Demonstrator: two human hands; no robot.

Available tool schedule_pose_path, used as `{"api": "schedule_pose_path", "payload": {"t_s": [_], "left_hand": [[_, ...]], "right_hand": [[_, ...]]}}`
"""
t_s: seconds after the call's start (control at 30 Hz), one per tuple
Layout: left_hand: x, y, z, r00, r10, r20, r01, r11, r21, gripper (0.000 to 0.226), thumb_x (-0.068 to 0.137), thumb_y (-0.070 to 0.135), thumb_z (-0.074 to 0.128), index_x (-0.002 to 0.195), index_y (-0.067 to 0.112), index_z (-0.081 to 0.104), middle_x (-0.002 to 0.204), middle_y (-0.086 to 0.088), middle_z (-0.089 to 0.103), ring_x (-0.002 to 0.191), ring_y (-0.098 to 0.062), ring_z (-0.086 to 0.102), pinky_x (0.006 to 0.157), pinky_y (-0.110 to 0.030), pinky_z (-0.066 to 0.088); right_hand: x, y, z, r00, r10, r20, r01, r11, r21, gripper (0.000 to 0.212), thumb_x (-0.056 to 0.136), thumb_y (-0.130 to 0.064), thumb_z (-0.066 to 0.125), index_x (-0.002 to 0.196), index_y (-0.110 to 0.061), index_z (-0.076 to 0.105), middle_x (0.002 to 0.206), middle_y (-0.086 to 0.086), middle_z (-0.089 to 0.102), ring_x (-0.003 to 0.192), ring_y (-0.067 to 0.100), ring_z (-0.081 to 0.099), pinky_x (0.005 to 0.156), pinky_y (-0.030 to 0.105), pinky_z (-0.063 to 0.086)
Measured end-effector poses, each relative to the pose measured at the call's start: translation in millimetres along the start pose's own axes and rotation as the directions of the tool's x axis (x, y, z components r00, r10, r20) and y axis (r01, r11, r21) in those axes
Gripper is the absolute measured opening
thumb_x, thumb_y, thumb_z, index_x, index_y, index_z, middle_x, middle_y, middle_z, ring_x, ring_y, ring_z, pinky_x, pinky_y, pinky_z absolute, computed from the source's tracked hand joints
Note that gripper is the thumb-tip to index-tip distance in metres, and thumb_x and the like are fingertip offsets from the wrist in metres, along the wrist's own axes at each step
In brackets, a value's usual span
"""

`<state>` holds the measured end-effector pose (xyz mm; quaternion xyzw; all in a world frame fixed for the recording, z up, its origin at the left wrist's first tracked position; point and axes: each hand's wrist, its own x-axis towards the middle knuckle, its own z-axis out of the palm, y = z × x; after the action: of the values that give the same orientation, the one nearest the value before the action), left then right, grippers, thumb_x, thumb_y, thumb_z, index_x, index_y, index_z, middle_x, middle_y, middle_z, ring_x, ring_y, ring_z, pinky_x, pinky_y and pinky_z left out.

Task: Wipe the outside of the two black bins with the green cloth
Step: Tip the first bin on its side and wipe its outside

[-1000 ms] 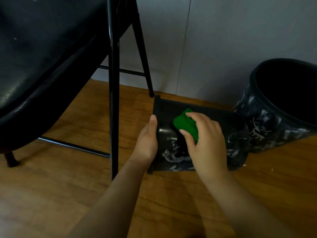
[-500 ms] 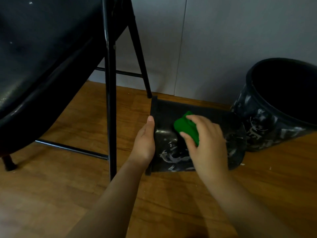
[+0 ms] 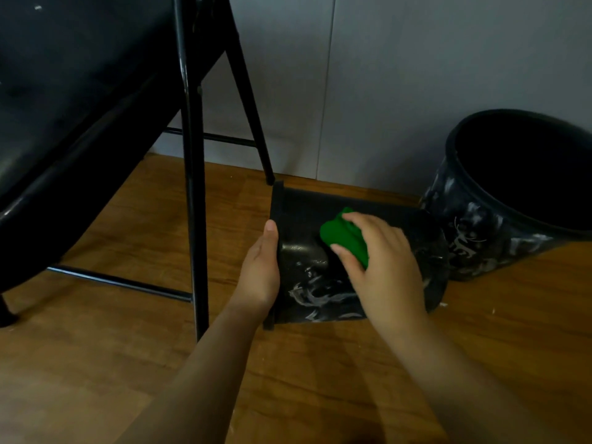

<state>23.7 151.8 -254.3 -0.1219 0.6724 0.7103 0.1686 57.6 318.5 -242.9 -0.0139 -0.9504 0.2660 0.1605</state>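
Observation:
A black bin point(image 3: 304, 216) with white smears lies on its side on the wooden floor, its rim toward the left. My left hand point(image 3: 261, 270) holds that rim, thumb lying along it, fingers hidden behind the edge. My right hand point(image 3: 384, 267) grips the bunched green cloth point(image 3: 342, 235) and presses it on the upper side of the lying bin. The second black bin point(image 3: 480, 232), also smeared white, stands just right of the first, its open mouth facing up and toward me.
A black folding chair point(image 3: 80, 107) fills the left; its front leg point(image 3: 195, 219) stands close to my left forearm, and a rear leg ends by the lying bin's rim. A grey wall point(image 3: 384, 75) runs right behind both bins. Wooden floor point(image 3: 96, 363) lies in front.
My right hand has shifted the cloth only slightly on the bin's side. My left hand stays on the rim, and both bins have kept their places.

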Motion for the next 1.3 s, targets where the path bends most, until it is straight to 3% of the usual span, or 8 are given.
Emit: {"api": "schedule_pose_path", "payload": {"t_s": [0.17,0.37,0.57,0.77,0.97,1.17,1.3], "left_hand": [[0.8,-0.7,0.8,1.000,0.001,-0.007,-0.001,1.000,-0.009,0.047,0.099,0.059,0.029,0.098,0.031,0.067,0.094,0.002,0.076,0.085,-0.010,0.072,0.082,-0.032,0.052],[0.6,-3.1,1.2,1.000,-0.008,-0.008,0.008,1.000,-0.028,0.048,0.100,0.058,0.029,0.108,0.030,0.068,0.104,0.002,0.076,0.098,-0.013,0.071,0.096,-0.041,0.051],[1.6,-0.1,1.5,1.000,-0.006,-0.026,0.006,1.000,0.004,0.049,0.099,0.059,0.028,0.107,0.030,0.066,0.098,0.003,0.074,0.091,-0.010,0.071,0.077,-0.028,0.050],[0.9,-2.2,0.9,0.999,-0.025,-0.031,0.025,1.000,-0.019,0.047,0.099,0.059,0.030,0.107,0.031,0.067,0.098,0.001,0.076,0.095,-0.016,0.072,0.089,-0.040,0.053],[-0.9,0.8,3.7,0.999,-0.003,-0.039,0.003,1.000,0.002,0.047,0.101,0.057,0.028,0.098,0.032,0.068,0.090,0.007,0.076,0.087,-0.008,0.071,0.079,-0.030,0.050],[0.2,2.4,3.0,0.999,0.003,-0.051,-0.002,1.000,0.016,0.046,0.101,0.056,0.028,0.094,0.031,0.066,0.088,0.005,0.074,0.089,-0.012,0.069,0.079,-0.030,0.050],[0.6,5.4,5.2,0.999,0.014,-0.052,-0.013,1.000,0.023,0.046,0.101,0.056,0.027,0.092,0.031,0.065,0.088,0.005,0.073,0.085,-0.009,0.068,0.074,-0.027,0.048]], "right_hand": [[12.6,10.9,-7.5,0.978,0.187,-0.094,-0.193,0.979,-0.064,0.046,0.091,-0.037,0.058,0.134,-0.021,0.051,0.125,-0.001,0.058,0.112,0.022,0.052,0.088,0.033,0.046],[15.4,-7.6,-3.2,0.999,0.005,0.054,-0.005,1.000,-0.016,0.048,0.089,-0.038,0.062,0.134,-0.026,0.051,0.129,-0.007,0.056,0.115,0.016,0.049,0.092,0.033,0.046],[14.8,12.6,-9.8,0.959,0.252,-0.131,-0.264,0.961,-0.082,0.045,0.091,-0.036,0.057,0.134,-0.021,0.051,0.125,0.003,0.057,0.110,0.024,0.052,0.086,0.033,0.044],[-3.5,-4.1,0.8,1.000,0.013,0.019,-0.012,0.999,-0.042,0.051,0.087,-0.041,0.059,0.134,-0.027,0.048,0.130,-0.007,0.054,0.117,0.013,0.048,0.094,0.028,0.043],[0.6,28.8,-9.5,0.924,0.320,-0.210,-0.343,0.936,-0.078,0.045,0.092,-0.035,0.057,0.134,-0.020,0.049,0.127,0.004,0.054,0.112,0.027,0.050,0.087,0.037,0.046],[-12.8,10.5,1.5,0.994,0.084,-0.065,-0.088,0.994,-0.060,0.049,0.087,-0.033,0.064,0.132,-0.020,0.050,0.127,0.001,0.055,0.113,0.020,0.050,0.089,0.031,0.044],[0.8,34.1,-8.5,0.938,0.290,-0.188,-0.305,0.951,-0.055,0.046,0.091,-0.036,0.057,0.133,-0.020,0.049,0.126,0.003,0.054,0.112,0.025,0.051,0.086,0.034,0.045]]}}
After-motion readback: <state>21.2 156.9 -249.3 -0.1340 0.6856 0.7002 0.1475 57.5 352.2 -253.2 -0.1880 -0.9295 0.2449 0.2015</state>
